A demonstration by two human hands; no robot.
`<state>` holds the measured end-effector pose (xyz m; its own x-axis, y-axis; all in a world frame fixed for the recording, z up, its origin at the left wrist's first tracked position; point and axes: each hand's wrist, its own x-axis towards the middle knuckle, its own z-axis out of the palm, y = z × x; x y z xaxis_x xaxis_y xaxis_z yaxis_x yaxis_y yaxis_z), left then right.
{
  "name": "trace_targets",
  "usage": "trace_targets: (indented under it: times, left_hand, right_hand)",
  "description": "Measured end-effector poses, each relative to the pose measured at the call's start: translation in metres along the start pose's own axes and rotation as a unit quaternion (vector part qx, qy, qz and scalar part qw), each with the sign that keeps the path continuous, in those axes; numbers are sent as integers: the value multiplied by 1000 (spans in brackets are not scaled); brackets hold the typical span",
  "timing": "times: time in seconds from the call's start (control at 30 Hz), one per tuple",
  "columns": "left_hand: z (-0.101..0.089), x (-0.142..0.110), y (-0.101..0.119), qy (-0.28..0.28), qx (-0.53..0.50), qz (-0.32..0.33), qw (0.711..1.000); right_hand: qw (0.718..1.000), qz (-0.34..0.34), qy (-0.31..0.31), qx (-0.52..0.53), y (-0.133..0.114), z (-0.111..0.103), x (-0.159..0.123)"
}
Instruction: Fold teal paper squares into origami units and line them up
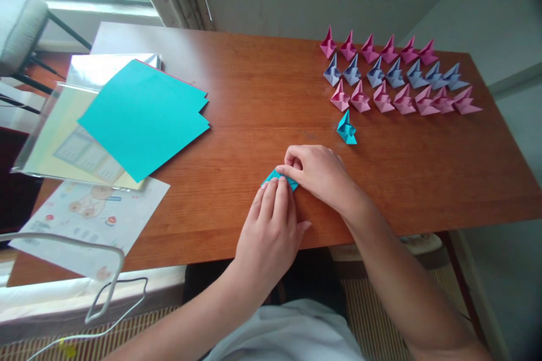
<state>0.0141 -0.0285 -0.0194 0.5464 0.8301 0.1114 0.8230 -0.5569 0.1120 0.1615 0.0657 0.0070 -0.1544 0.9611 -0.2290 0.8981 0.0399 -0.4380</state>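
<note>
A small teal folded paper piece [277, 177] lies on the wooden table [262, 101] near its front edge. My left hand [271, 231] rests with its fingertips pressed flat on the piece. My right hand [315, 172] is curled over the piece's right end, pinching it. Most of the paper is hidden under my fingers. One finished teal origami figure [346, 128] stands just beyond my right hand.
Rows of several pink [402, 101] and blue-purple origami figures [393, 74] fill the table's far right. A stack of teal paper sheets [144, 115] lies at left on a clear sleeve [51, 141], with a printed instruction sheet [88, 220] below. A chair [21, 22] stands far left.
</note>
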Motion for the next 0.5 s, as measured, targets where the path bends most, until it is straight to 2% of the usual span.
trace_targets:
  times: [0.17, 0.5]
  left_hand:
    - [-1, 3, 4, -38, 5, -2, 999]
    - [2, 2, 5, -26, 23, 20, 999]
  right_hand:
    - [1000, -4, 9, -2, 3, 4, 0]
    - [1000, 1, 7, 5, 2, 4, -2]
